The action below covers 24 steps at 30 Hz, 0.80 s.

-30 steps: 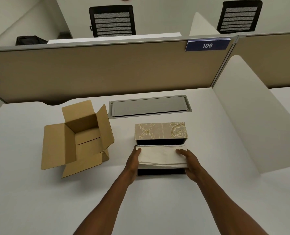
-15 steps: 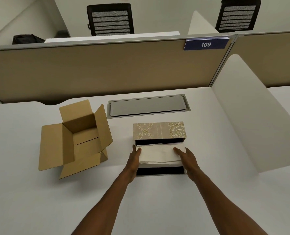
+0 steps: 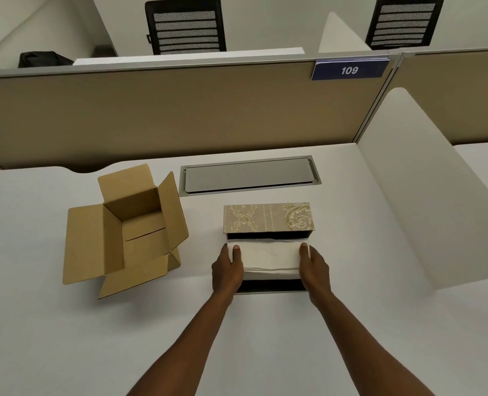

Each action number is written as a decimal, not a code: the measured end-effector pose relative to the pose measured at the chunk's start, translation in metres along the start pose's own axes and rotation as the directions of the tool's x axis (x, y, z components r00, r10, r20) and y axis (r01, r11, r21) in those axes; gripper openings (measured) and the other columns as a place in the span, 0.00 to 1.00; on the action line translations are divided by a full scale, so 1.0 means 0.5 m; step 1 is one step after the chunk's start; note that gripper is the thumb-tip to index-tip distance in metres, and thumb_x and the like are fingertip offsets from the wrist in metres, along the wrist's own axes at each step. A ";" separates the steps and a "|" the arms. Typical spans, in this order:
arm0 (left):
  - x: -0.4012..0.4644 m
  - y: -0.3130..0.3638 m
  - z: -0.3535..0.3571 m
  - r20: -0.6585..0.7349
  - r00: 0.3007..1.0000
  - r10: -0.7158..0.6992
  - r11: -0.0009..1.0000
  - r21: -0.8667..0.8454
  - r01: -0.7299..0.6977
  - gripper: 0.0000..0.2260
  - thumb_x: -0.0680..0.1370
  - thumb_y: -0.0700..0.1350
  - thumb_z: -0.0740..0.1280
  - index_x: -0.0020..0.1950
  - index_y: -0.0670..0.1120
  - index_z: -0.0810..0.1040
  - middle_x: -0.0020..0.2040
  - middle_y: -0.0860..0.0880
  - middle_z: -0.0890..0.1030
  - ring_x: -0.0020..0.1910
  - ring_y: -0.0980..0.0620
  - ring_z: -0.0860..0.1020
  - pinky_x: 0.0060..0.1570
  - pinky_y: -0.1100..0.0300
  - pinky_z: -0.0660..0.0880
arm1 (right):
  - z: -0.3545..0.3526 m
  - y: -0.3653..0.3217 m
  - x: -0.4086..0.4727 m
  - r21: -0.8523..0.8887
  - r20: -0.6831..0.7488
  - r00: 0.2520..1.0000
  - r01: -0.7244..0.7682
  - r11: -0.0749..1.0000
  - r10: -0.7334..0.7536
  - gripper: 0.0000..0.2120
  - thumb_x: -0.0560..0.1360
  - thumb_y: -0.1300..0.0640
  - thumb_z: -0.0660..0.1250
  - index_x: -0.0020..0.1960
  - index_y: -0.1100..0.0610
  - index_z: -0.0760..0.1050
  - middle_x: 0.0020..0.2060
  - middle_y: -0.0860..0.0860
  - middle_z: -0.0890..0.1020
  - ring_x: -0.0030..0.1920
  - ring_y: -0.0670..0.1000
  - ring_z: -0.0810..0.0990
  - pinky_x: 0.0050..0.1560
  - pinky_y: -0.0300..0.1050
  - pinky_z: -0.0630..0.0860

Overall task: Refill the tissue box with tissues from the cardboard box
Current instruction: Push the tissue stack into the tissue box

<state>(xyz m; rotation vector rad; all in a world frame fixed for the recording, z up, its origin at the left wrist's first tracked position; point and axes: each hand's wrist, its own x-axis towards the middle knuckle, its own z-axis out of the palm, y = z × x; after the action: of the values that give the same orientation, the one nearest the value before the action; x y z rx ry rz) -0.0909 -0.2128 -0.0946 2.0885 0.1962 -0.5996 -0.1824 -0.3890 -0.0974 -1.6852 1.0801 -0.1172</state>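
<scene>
Now: both hands on soft white stack of folded tissues (image 3: 268, 257), w/ left hand (image 3: 227, 270) and right hand (image 3: 314, 267) clamping its short ends, a two-sided grip closed on the stack. Stack sits in the black open tray of the gold-patterned tissue box (image 3: 268, 285); ornate lid (image 3: 268, 217) stands just beyond the grip. Brown cardboard box (image 3: 125, 230), flaps open, looks empty, left of grip on white worktop (image 3: 66, 338). Judgement: press evenly, keep stack level, tuck edges inside walls before letting go.
</scene>
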 end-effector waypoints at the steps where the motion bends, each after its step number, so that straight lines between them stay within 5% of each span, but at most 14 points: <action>1: 0.003 0.000 -0.002 0.003 1.000 0.002 1.000 0.015 -0.002 0.26 0.84 0.59 0.53 0.80 0.50 0.59 0.78 0.45 0.66 0.75 0.43 0.66 0.72 0.46 0.67 | -0.002 -0.002 0.001 0.025 0.023 1.000 -0.018 1.000 0.017 0.27 0.84 0.39 0.53 0.76 0.54 0.70 0.71 0.54 0.76 0.71 0.57 0.73 0.73 0.57 0.69; 6: 0.012 -0.005 -0.019 0.036 0.999 0.007 0.998 0.058 -0.009 0.27 0.84 0.58 0.54 0.81 0.49 0.57 0.78 0.45 0.64 0.75 0.43 0.65 0.71 0.49 0.65 | -0.009 0.005 0.007 0.033 0.112 0.993 -0.038 0.999 0.034 0.30 0.82 0.38 0.59 0.79 0.51 0.64 0.76 0.52 0.71 0.74 0.56 0.69 0.68 0.48 0.66; 12: 0.003 0.011 0.000 0.036 0.995 -0.095 0.995 0.044 0.093 0.34 0.81 0.63 0.57 0.82 0.49 0.51 0.79 0.44 0.62 0.75 0.41 0.65 0.69 0.47 0.68 | 0.017 -0.009 0.004 -0.017 0.017 0.997 -0.080 0.997 0.080 0.34 0.81 0.37 0.59 0.81 0.55 0.60 0.76 0.56 0.70 0.75 0.60 0.68 0.74 0.57 0.67; 17: 0.009 0.006 -0.008 0.030 0.997 -0.076 0.997 0.018 0.075 0.31 0.80 0.60 0.63 0.79 0.47 0.62 0.74 0.43 0.70 0.71 0.41 0.71 0.67 0.45 0.73 | 0.009 -0.009 0.010 -0.086 0.013 0.999 -0.038 0.996 0.039 0.27 0.83 0.41 0.56 0.73 0.57 0.71 0.68 0.57 0.78 0.67 0.59 0.76 0.67 0.53 0.73; 24: 0.010 -0.010 -0.029 0.089 0.995 0.045 0.994 0.092 -0.053 0.27 0.81 0.59 0.62 0.76 0.48 0.67 0.69 0.45 0.75 0.66 0.44 0.74 0.64 0.50 0.74 | -0.004 0.004 0.008 -0.162 0.060 0.998 0.042 0.986 -0.032 0.25 0.85 0.44 0.52 0.75 0.57 0.68 0.68 0.57 0.78 0.67 0.59 0.76 0.67 0.55 0.74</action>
<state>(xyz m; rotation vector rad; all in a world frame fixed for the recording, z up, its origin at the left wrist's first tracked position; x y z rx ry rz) -0.0834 -0.1987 -0.0941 2.1465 0.0681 -0.6803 -0.1825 -0.3932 -0.0996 -1.8442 1.0387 -0.0041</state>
